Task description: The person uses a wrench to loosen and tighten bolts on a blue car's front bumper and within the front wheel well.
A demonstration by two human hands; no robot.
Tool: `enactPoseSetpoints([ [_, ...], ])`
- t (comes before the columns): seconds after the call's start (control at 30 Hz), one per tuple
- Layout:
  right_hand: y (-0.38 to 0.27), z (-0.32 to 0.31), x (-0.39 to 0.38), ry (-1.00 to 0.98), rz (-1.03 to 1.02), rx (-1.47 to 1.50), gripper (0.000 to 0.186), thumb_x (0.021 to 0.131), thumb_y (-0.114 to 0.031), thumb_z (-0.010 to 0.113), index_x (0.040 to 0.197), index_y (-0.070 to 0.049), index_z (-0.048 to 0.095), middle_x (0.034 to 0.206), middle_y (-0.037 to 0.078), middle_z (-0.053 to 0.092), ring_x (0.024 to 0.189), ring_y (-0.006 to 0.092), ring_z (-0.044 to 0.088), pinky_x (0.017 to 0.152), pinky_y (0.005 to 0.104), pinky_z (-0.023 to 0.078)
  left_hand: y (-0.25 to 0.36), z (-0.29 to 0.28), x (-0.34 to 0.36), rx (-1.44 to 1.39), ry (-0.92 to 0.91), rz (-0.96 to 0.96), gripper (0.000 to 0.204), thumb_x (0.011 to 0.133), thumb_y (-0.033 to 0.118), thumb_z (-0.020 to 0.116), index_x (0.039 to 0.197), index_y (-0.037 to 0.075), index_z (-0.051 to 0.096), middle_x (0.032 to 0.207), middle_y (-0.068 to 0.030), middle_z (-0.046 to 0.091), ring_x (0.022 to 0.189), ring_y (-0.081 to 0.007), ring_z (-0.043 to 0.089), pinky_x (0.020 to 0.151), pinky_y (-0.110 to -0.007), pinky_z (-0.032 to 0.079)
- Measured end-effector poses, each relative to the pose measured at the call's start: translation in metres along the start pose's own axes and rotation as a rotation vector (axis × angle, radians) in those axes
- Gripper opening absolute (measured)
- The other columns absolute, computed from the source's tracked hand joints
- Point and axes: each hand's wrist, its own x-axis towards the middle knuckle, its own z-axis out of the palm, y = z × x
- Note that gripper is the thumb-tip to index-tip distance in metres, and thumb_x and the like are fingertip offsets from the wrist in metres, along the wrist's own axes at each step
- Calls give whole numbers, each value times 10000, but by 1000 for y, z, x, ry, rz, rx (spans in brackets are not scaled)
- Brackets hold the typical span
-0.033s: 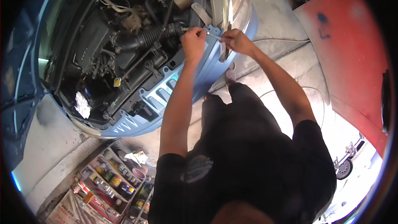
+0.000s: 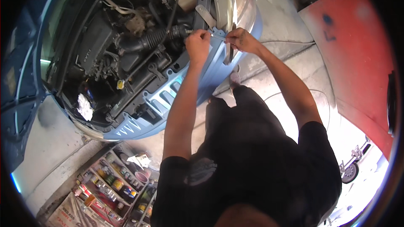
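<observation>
Over the front corner of a blue car's bumper point(image 2: 207, 72), both my hands meet near the headlight point(image 2: 244, 0). Between them runs a thin silvery rod point(image 2: 218, 37); its exact kind is too small to make out. My left hand point(image 2: 198, 47) is closed at the rod's left end, fingers curled together. With thumb and fingers pinched, my right hand point(image 2: 244, 41) grips the other end. Just below the right fingers, a dark narrow strip point(image 2: 229, 54) stands against the bumper edge; whether the hand touches it I cannot tell.
The engine bay lies open at left, with a ribbed black air hose point(image 2: 149, 38) and a crumpled white cloth point(image 2: 85, 107). A compartmented shelf of cans and bottles point(image 2: 111, 180) stands lower left. At right is a red panel point(image 2: 353, 59); a thin cable point(image 2: 290, 41) crosses the floor.
My right hand has shifted very slightly to the right, turning a little. The left hand stays nearly in place, and both grips on the rod look the same.
</observation>
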Motion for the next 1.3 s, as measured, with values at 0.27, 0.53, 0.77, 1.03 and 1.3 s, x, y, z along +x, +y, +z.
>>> enactPoseSetpoints([
  [0.27, 34, -15, 27, -11, 3, -37, 199, 900, -209, 686, 940, -14, 697, 708, 70, 694, 541, 157, 634, 494, 319, 502, 10, 5, 8, 171, -44, 2, 158, 852, 169, 666, 875, 34, 744, 856, -191, 726, 818, -394, 702, 766, -475, 540],
  [0.53, -17, 89, -22, 193, 81, 394, 154, 982, -99, 579, 995, 46, 629, 688, 159, 645, 556, 238, 672, 524, 376, 535, 5, -11, 6, 82, -114, 92, 125, 891, 141, 657, 891, 34, 721, 889, -189, 697, 839, -416, 671, 749, -496, 524],
  [0.77, 9, -3, 12, 114, -274, -226, 151, 896, -90, 641, 870, 36, 720, 639, 107, 654, 537, 164, 619, 535, 335, 494, 4, 0, 2, 80, 3, 87, 109, 862, 135, 700, 891, 32, 719, 844, -163, 710, 785, -357, 693, 711, -442, 528],
  [1.03, -11, -8, 10, -102, 186, 144, 163, 895, -139, 667, 961, 6, 701, 641, 100, 660, 543, 183, 651, 498, 335, 528, 0, 5, 2, 154, 20, 98, 103, 878, 137, 663, 864, 53, 721, 895, -167, 706, 844, -403, 680, 749, -496, 532],
  [1.3, 5, 80, -26, 173, 56, 339, 183, 989, -117, 577, 1075, 20, 662, 684, 103, 638, 546, 197, 628, 529, 349, 502, -5, -5, 3, 33, -50, 129, 98, 870, 119, 667, 875, 44, 730, 868, -159, 710, 819, -366, 686, 754, -466, 524],
])
